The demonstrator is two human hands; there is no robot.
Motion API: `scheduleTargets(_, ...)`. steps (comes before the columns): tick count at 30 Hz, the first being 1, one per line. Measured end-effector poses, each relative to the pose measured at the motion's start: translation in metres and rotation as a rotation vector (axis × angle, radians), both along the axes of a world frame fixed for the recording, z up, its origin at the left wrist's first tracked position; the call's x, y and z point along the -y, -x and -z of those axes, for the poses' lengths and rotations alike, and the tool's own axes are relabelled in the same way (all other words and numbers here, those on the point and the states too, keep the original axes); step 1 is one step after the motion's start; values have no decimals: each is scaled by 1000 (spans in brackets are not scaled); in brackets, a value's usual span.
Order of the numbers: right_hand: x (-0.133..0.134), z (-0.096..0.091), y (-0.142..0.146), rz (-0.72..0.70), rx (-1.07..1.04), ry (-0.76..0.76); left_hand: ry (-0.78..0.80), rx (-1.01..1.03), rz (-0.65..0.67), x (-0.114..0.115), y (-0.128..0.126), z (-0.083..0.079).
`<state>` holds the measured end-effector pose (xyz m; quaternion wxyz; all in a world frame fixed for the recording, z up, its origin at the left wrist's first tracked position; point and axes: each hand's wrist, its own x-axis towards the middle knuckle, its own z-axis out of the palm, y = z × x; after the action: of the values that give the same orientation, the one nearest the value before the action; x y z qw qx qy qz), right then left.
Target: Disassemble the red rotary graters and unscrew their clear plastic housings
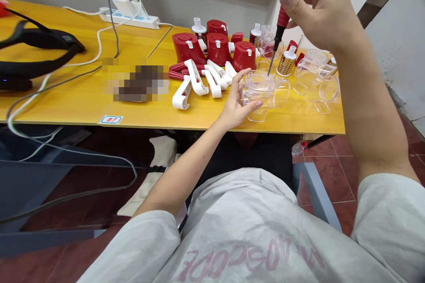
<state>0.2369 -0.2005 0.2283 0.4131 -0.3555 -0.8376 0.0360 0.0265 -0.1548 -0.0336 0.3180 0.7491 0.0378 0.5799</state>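
My left hand (239, 105) is closed round the side of a clear plastic housing (260, 86) near the table's front edge. Raised above it, my right hand (315, 6) grips the red and black handle of a screwdriver (281, 17). The screwdriver points down, and its tip reaches the top of the clear housing. Whether the tip sits in a screw is too small to tell. White curved handles (197, 78) lie just left of my left hand, with red handles (177, 70) partly beneath them.
Red plastic bases (217, 48) stand behind the handles. Perforated metal drums (286, 61) and more clear housings (314, 64) are at the right. A power strip (142, 20), loose cables (99, 48) and a black headset (43, 51) occupy the left. A blurred dark object (141, 83) lies mid-table.
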Motion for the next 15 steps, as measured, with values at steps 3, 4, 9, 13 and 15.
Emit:
scheduleTargets(3,1,-3,-3,140,34,-147,11,0,-8,2,0,0)
scheduleTargets(4,3,-3,-3,119,30,-130,13,0,-9,3,0,-1)
scheduleTargets(9,17,-6,2,-57,25,12,31,6,1,7,-2,-3)
scheduleTargets(13,14,-3,8,131,38,-128,37,23,-1,7,-3,-2)
scheduleTargets(15,11,-1,8,149,-12,-144,28,10,-10,7,-3,-2)
